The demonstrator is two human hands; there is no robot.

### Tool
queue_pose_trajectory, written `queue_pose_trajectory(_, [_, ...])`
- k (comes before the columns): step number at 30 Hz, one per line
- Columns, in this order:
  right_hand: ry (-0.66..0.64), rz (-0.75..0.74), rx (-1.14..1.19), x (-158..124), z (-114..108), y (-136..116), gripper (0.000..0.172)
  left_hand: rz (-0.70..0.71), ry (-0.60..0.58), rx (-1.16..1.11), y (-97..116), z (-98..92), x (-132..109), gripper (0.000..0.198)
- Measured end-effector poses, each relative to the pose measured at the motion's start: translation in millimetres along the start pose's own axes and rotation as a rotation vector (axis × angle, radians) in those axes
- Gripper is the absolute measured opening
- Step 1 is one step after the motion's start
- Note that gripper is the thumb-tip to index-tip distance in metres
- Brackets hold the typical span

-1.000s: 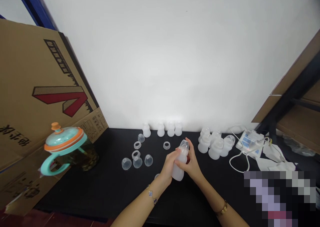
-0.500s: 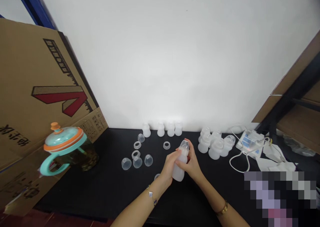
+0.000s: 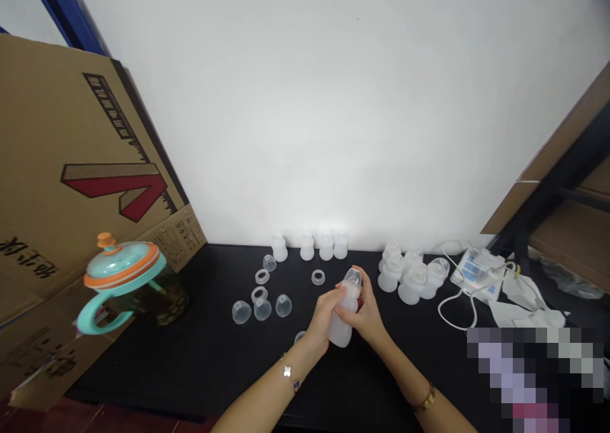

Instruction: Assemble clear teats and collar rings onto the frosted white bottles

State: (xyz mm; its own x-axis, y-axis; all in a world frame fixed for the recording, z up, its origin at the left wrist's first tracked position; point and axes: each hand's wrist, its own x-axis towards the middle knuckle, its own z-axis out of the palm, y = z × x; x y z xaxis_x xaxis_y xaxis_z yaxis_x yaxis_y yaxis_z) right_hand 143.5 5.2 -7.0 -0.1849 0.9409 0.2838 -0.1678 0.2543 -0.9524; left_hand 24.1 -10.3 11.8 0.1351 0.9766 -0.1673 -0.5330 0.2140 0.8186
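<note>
Between my two hands is a translucent white baby bottle [image 3: 341, 329] with a clear dome cap, tilted with its top leaning away to the right. My left hand [image 3: 322, 322] wraps its left side, thumb across the front. My right hand [image 3: 368, 315] is closed round its neck and cap from the right. To the left lie several clear dome caps [image 3: 283, 305] and white collar rings [image 3: 262, 277]; one more ring [image 3: 318, 277] lies behind the bottle. A further clear part is mostly hidden by my left wrist. Bottle bodies without caps [image 3: 307, 247] stand along the wall.
Capped bottles [image 3: 413, 284] stand in a group to the right. Beyond them are a white cable [image 3: 469, 319] and papers [image 3: 519, 309]. At far left, a large jug [image 3: 124, 280] with a teal handle stands before a cardboard box [image 3: 57, 153].
Almost nothing has moved. Both hands keep the same hold on the bottle, and the view has shifted very slightly.
</note>
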Motion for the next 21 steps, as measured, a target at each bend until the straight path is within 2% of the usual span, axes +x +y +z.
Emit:
queue_pose_trajectory(5, [0.003, 0.003, -0.01, 0.2, 0.6, -0.7, 0.094, -0.002, 0.007, 0.006, 0.4, 1.0, -0.4, 0.049])
queue_pose_trajectory(15, [0.029, -0.006, -0.033, 0.0, 0.2, -1.6, 0.092, 0.031, -0.026, 0.015, -1.8, -2.1, -0.5, 0.04])
queue_pose_trajectory(21, [0.016, 0.003, -0.032, 0.8, -0.5, 2.1, 0.091, 0.012, -0.051, -0.007, -3.1, -0.9, 1.6, 0.051])
